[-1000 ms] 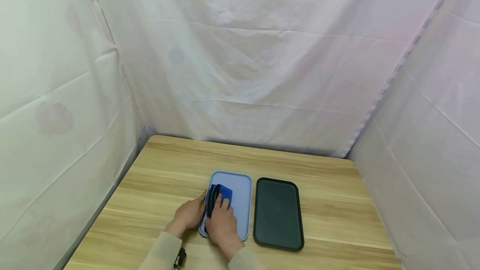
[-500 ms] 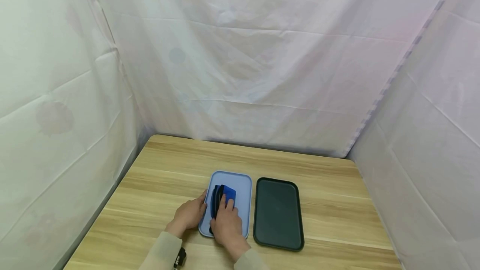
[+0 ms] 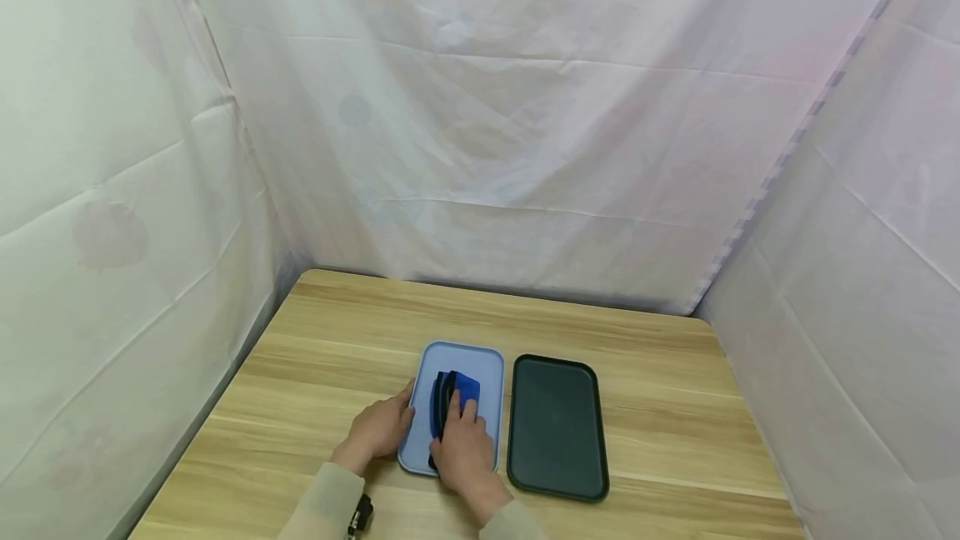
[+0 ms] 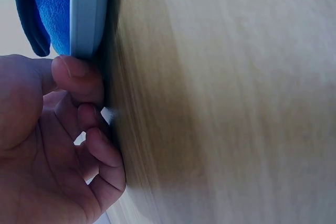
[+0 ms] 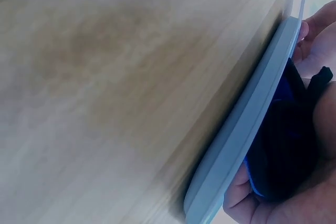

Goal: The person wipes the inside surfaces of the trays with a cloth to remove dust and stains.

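My left hand (image 3: 381, 426) holds the left rim of a light blue tray (image 3: 465, 356), its curled fingers right at the tray's edge in the left wrist view. On that tray lies a blue terry-cloth cleaning pad (image 3: 468, 388) with a black curved strap or handle. Gripped from above by my right hand (image 3: 464, 450), the pad stands lengthwise near the middle of the tray. Black fabric of the pad (image 5: 286, 145) fills the space beneath the right palm in the right wrist view. Part of the pad is hidden under that hand.
A dark green tray (image 3: 557, 427) lies just right of the light blue one on the wood-grain table (image 3: 360, 307). White curtains (image 3: 510, 132) hang behind the table and along both sides. A small black device (image 3: 361, 515) shows at the left sleeve.
My right hand has shifted to the right across the tray, taking the cleaning pad from near the left rim toward the middle. The left hand and both trays stay in place.
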Motion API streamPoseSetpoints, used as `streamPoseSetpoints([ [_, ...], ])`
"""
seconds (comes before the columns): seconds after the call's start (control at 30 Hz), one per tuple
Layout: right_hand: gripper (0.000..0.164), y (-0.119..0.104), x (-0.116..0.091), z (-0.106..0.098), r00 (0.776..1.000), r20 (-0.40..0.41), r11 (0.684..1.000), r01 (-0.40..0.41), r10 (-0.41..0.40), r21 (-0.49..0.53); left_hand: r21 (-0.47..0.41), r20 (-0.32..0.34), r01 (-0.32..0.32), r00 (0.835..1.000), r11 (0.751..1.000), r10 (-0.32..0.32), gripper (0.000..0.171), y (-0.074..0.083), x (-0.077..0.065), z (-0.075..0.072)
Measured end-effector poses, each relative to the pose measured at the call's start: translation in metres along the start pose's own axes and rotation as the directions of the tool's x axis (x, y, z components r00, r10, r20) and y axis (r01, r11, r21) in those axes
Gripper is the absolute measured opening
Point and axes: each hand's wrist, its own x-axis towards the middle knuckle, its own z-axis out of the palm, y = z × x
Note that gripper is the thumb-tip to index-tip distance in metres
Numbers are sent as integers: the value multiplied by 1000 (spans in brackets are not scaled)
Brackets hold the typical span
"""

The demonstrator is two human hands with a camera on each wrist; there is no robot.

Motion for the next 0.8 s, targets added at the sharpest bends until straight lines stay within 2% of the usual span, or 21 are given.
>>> streamPoseSetpoints([
  [0.8, 85, 18, -4, -9, 1000, 13, 1000, -24, 24, -8, -5, 8, 10, 1000, 1000, -10, 53, 3, -1, -2],
])
